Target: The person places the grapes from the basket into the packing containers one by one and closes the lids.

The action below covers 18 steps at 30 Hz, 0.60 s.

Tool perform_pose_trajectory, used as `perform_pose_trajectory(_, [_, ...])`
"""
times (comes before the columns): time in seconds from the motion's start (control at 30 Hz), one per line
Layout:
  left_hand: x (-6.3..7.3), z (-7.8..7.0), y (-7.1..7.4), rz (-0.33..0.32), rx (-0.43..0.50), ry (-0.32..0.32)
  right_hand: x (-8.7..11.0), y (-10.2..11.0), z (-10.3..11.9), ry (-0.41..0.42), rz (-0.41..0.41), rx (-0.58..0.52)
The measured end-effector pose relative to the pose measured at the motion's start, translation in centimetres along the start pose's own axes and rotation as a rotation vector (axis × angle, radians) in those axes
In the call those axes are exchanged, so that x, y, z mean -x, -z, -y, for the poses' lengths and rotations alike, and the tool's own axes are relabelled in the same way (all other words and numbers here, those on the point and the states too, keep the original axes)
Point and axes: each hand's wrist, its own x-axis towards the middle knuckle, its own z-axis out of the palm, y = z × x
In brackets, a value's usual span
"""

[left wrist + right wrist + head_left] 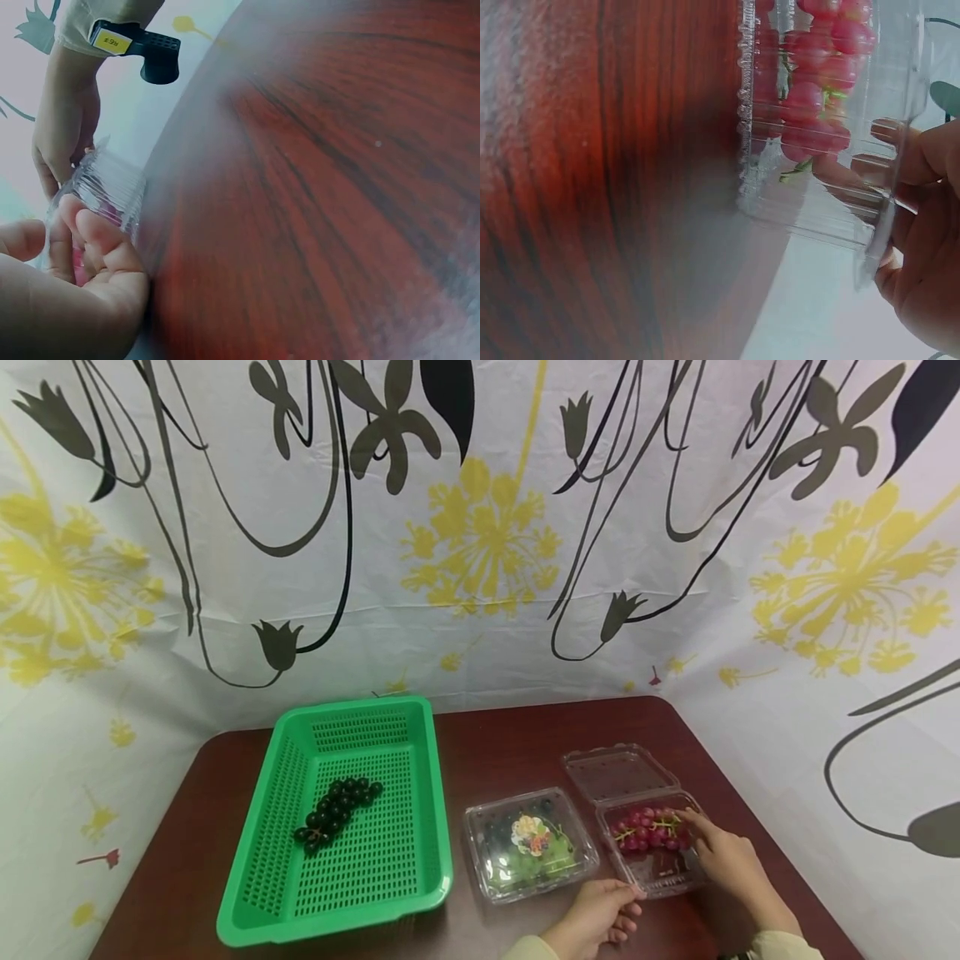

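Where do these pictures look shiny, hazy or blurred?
Head view: fairly sharp, with bright glints on the closed clear box; left wrist view: pale haze softens the tabletop near its edge, with a bluish sheen lower right; right wrist view: greyish haze in the lower middle, and pale streaks across the open container's clear wall, over the red grapes.

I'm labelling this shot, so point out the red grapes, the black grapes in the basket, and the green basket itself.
Red grapes [643,830]: head view, middle of the bunch.
Black grapes [334,811]: head view, middle of the bunch.
Green basket [375,852]: head view, bare part of its floor.
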Motion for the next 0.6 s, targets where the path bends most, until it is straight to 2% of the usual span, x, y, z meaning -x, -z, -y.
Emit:
perform_pose_trajectory(0.23, [1.2, -0.7, 0.4, 0.001, -0.175, 0.01, 0.5, 0.6, 0.8, 0.017, 0.006, -0.044])
perform_pose_trajectory(0.47, [3.2, -1.6, 1.1, 0.081, -0.208, -0.059, 0.9, 2.0, 2.0, -0.032, 0.041, -0.089])
perform_pose_trajectory(0.6, [4.3, -2.2, 0.9, 0.121, -0.25, -0.097, 0.8, 2.7, 3.0, -0.024, 0.035, -0.087])
